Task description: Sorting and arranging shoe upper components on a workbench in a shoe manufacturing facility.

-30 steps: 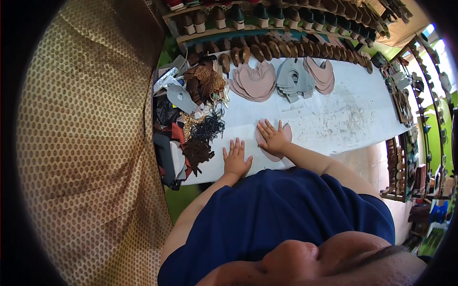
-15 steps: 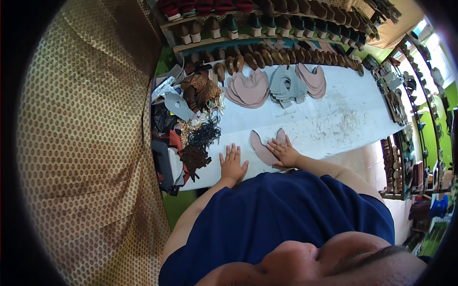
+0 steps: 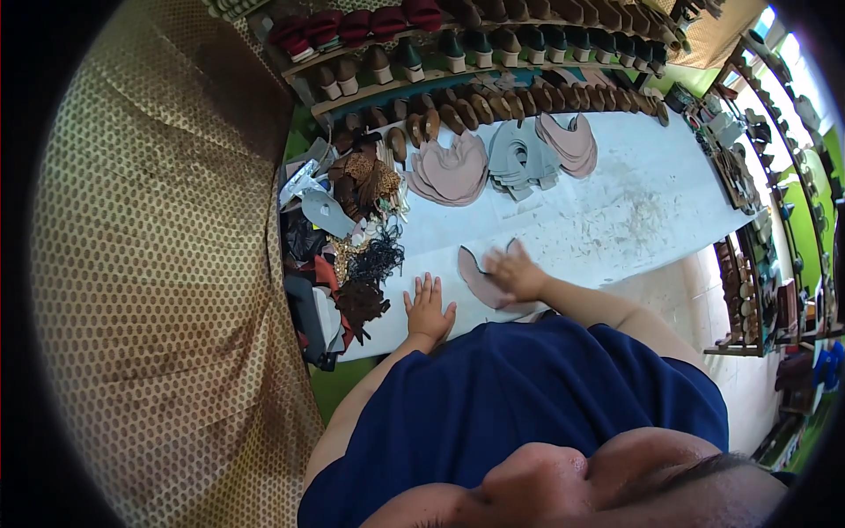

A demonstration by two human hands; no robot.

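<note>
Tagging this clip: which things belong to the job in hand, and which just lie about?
Likely in use:
curved pink piece by the right hand
white tabletop
perhaps pink stacks

Apparently lying about:
black cord tangle
brown scraps
heeled shoes

text: none readable | numbers: none readable | labels and signs: none readable | silvery item (image 3: 302, 181), left end of counter (image 3: 581, 238): too small to make out

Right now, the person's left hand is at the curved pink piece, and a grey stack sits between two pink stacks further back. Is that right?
Not quite: the head view shows the right hand at the curved pink piece; the left hand rests on the white table. The grey stack does sit between two pink stacks further back.
</note>
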